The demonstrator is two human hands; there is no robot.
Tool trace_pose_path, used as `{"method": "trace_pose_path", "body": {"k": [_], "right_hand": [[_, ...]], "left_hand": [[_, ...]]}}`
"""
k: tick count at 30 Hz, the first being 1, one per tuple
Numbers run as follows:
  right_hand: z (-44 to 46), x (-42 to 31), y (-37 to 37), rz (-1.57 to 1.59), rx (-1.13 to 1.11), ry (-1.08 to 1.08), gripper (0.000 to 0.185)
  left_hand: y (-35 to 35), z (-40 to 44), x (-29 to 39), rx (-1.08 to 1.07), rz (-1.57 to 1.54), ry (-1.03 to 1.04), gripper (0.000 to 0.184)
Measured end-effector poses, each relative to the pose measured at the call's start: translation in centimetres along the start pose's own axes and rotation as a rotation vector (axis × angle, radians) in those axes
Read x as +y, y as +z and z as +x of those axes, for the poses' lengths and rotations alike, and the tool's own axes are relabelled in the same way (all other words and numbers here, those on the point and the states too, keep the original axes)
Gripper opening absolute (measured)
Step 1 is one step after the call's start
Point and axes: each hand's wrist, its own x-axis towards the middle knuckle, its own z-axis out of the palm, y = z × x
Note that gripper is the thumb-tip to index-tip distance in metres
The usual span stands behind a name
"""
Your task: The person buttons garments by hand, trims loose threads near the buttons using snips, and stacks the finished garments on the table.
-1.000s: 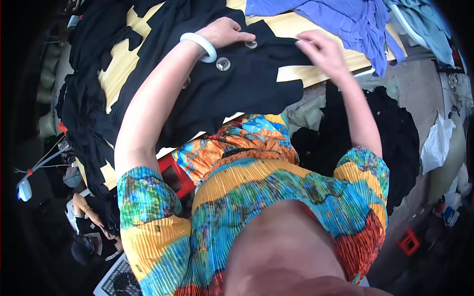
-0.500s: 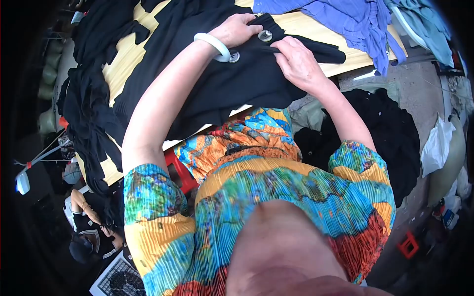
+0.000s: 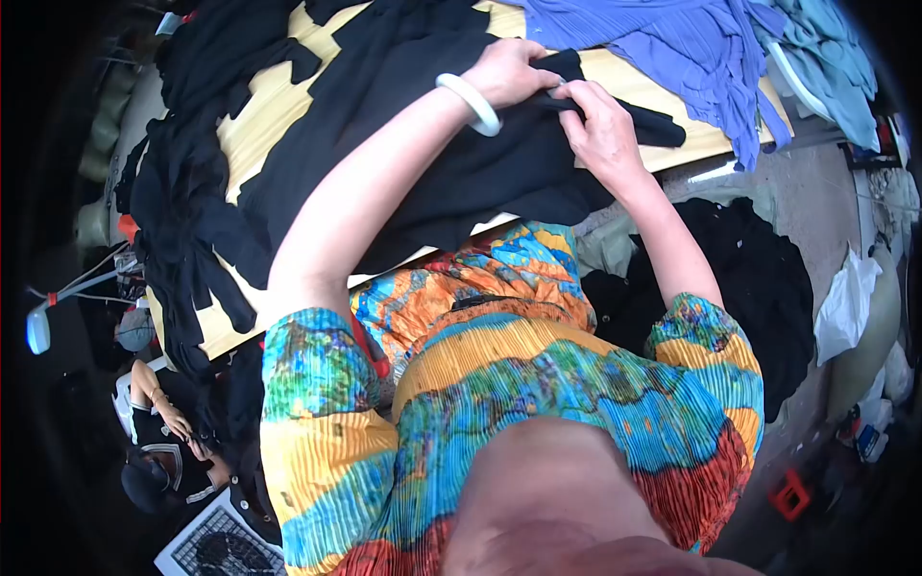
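Note:
A black knit garment [image 3: 451, 182] lies spread over the near part of the wooden table. My left hand [image 3: 509, 75], with a white bangle at its wrist, reaches across it with thumb and fingers closed on the cloth near its ribbed edge. Opposite, my right hand [image 3: 602, 130] pinches a fold of the same garment. The fingertips of both hands nearly meet at a small shiny spot, perhaps a button, mostly covered by the fingers. A black sleeve [image 3: 658, 127] stretches to the right beyond my right hand.
More black garments [image 3: 182, 182] cover the table's [image 3: 252, 144] left side. Purple clothing [image 3: 663, 48] and teal clothing [image 3: 826, 58] lie at the far right. A dark cloth heap [image 3: 740, 278] sits on the floor at right. Another person [image 3: 173, 446] is at lower left, near a fan [image 3: 226, 542].
My left hand has moved right, towards my right hand, and the fingertips have come together. The large buttons seen before are now hidden. The whole view has shifted slightly.

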Motion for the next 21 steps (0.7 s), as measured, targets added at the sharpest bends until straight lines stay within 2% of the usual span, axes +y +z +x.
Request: {"method": "trace_pose_path", "body": {"k": [3,6,9,11,13,16,19,21], "right_hand": [[0.2,0.1,0.3,0.014,0.012,0.071,0.018],[-0.1,0.4,0.5,-0.059,0.028,0.029,0.025],[-0.5,0.7,0.1,-0.121,0.018,-0.022,0.028],[-0.6,0.6,-0.2,-0.13,-0.007,-0.038,0.028],[-0.5,0.4,-0.6,-0.117,-0.041,-0.036,0.027],[-0.1,0.3,-0.6,-0.047,-0.053,0.012,0.024],[-0.1,0.1,-0.5,-0.029,-0.028,0.04,0.022],[-0.1,-0.2,-0.6,-0.014,-0.027,0.047,0.022]], "left_hand": [[-0.1,-0.2,0.5,-0.074,-0.13,-0.14,0.024],[0.3,-0.1,0.1,-0.046,-0.115,-0.096,0.026],[0.0,-0.7,0.8,-0.054,0.127,0.089,0.031],[-0.7,-1.7,2.0,-0.195,0.104,0.076,0.042],[-2.2,-3.0,4.0,-0.287,0.089,0.033,0.044],[-1.0,-3.0,2.2,-0.192,0.06,0.17,0.045],[0.4,-3.2,1.3,0.006,0.196,0.337,0.045],[0.3,-3.6,2.2,0.009,0.194,0.251,0.044]]}}
